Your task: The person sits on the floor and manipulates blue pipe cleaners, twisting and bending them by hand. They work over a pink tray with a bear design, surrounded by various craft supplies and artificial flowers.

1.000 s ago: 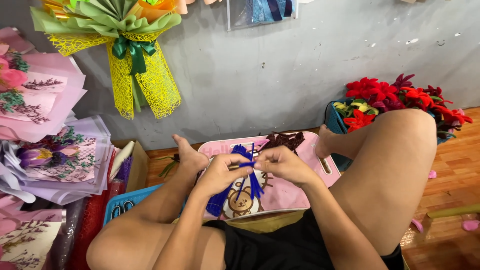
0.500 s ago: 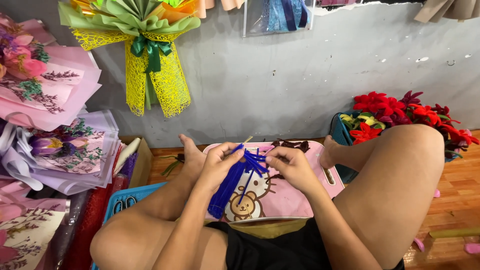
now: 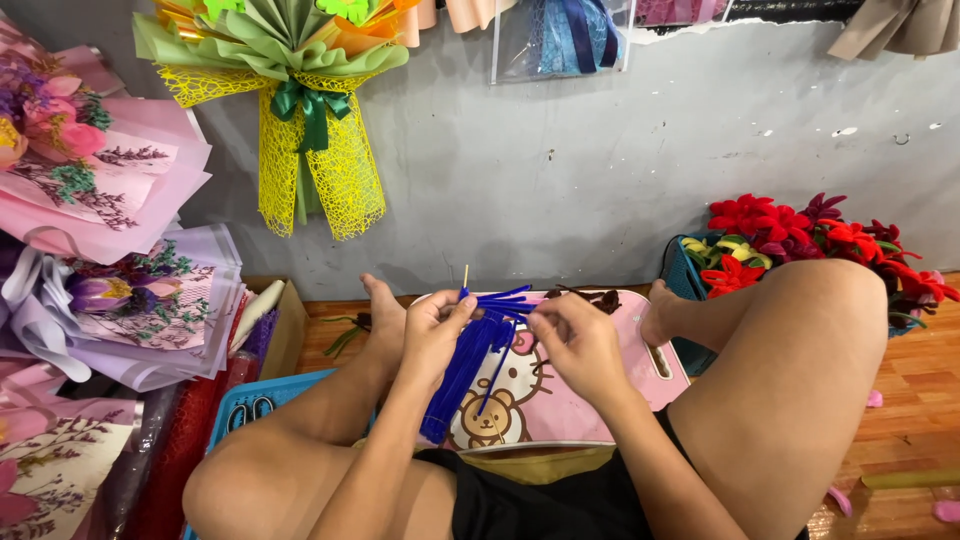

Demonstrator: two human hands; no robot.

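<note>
Lifted a little higher since before: blue pipe cleaners (image 3: pixel 470 355), pinched by left hand (image 3: pixel 437 325) and right hand (image 3: pixel 580 338) over pink cartoon tray (image 3: pixel 600 400). Left: wrapped bouquets (image 3: pixel 100 210), blue basket (image 3: pixel 250 400). Right: red flowers (image 3: pixel 800 225).

Two bare hands are in view, the left hand (image 3: pixel 432 332) and the right hand (image 3: pixel 580 340), together holding one bundle of blue pipe cleaners (image 3: pixel 468 362), too many and too close to count, over one pink cartoon-printed tray (image 3: pixel 640 385). Three wrapped bouquets are clearly seen: one green and yellow bouquet (image 3: pixel 300 110) on the wall, one pink bouquet (image 3: pixel 90 180) and one lilac bouquet (image 3: pixel 130 310) at the left. One basket of red flowers (image 3: pixel 800 235) sits at the right, and one blue crate (image 3: pixel 250 405) lies beside the person's leg.
</note>
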